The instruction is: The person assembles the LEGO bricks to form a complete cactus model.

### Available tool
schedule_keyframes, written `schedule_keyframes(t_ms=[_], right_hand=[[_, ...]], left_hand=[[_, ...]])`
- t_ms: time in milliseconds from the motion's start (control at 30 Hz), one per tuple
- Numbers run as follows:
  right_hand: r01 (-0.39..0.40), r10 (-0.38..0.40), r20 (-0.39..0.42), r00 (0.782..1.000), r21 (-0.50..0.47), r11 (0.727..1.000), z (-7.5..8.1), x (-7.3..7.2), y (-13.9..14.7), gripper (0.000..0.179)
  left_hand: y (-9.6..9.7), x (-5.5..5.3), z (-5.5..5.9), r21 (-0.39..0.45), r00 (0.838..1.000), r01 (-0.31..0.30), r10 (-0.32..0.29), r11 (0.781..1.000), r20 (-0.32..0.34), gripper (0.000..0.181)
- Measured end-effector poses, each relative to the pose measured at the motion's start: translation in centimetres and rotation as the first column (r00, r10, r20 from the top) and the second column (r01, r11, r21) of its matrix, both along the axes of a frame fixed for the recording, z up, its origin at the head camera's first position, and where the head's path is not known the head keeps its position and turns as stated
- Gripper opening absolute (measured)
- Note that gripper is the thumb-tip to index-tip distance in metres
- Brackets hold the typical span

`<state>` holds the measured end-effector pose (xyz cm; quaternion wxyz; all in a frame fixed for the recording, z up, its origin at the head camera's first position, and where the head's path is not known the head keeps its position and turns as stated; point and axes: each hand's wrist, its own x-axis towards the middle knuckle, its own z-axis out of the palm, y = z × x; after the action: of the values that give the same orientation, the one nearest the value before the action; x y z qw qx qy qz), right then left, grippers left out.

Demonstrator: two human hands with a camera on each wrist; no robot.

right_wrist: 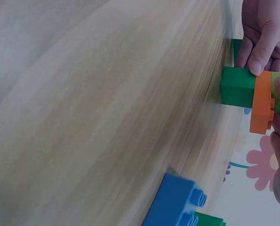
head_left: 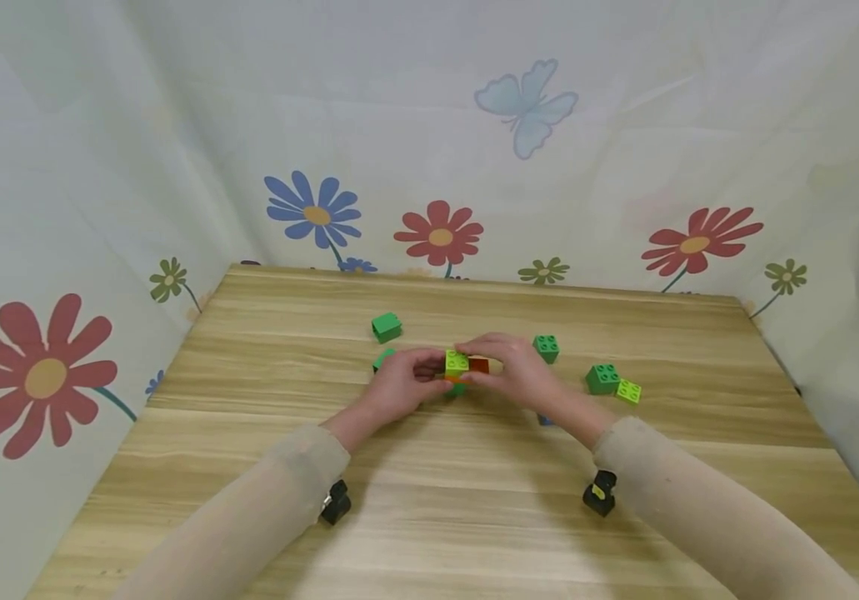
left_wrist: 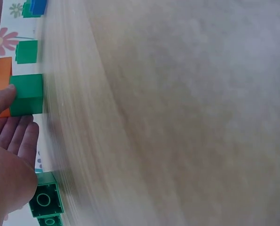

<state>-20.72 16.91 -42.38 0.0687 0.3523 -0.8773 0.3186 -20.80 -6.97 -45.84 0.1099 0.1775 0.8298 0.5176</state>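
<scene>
A small stack of toy building bricks stands between my hands: a green brick (right_wrist: 237, 87) below, an orange brick (right_wrist: 260, 106) above it and a lime-green brick (head_left: 456, 361) on top. From the left, my left hand (head_left: 399, 383) grips the stack, its thumb lying where green meets orange. My right hand (head_left: 516, 372) pinches the lime-green brick, thumb on its near side. The orange brick sticks out to the right past the green one. In the left wrist view, the green brick's lower edge is close over the wooden table (left_wrist: 130, 141).
Left of the stack lie two green bricks (head_left: 387, 327), one partly behind my left hand. To the right are a green brick (head_left: 546, 348), another green brick (head_left: 603, 379) beside a lime-green brick (head_left: 628, 392), and a blue brick (right_wrist: 172, 202) near my right wrist. A flowered cloth (head_left: 369, 108) borders the table.
</scene>
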Motion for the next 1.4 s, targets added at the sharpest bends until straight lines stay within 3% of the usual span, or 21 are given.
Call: schedule_keyframes(t_ms=[200, 633, 833, 1033, 1400], right_hand=[[0.021, -0.022, -0.045, 0.999, -0.018, 1.0, 0.6, 0.7, 1.5, 0.051], [0.138, -0.139, 0.014, 0.99, 0.048, 0.989, 1.2, 2.5, 7.0, 0.05], [0.133, -0.135, 0.034, 0.99, 0.062, 0.989, 0.9, 3.1, 9.2, 0.051], [0.17, -0.181, 0.094, 0.979, 0.119, 0.978, 0.5, 3.9, 11.2, 0.056], [0.198, -0.226, 0.189, 0.956, 0.156, 0.968, -1.3, 5.8, 12.3, 0.065]], left_hand=[[0.1, 0.1, -0.2, 0.0, 1.0, -0.014, 0.014, 1.0, 0.005, 0.043], [0.3, 0.1, -0.3, -0.005, 0.999, -0.039, 0.039, 0.999, 0.015, 0.046], [0.3, 0.1, -0.5, -0.001, 0.999, -0.049, 0.049, 0.999, 0.023, 0.047], [0.2, 0.1, -0.4, 0.009, 0.998, -0.049, 0.049, 0.999, 0.029, 0.048], [0.1, 0.1, -0.8, 0.06, 0.999, -0.038, 0.036, 0.997, 0.04, 0.046]])
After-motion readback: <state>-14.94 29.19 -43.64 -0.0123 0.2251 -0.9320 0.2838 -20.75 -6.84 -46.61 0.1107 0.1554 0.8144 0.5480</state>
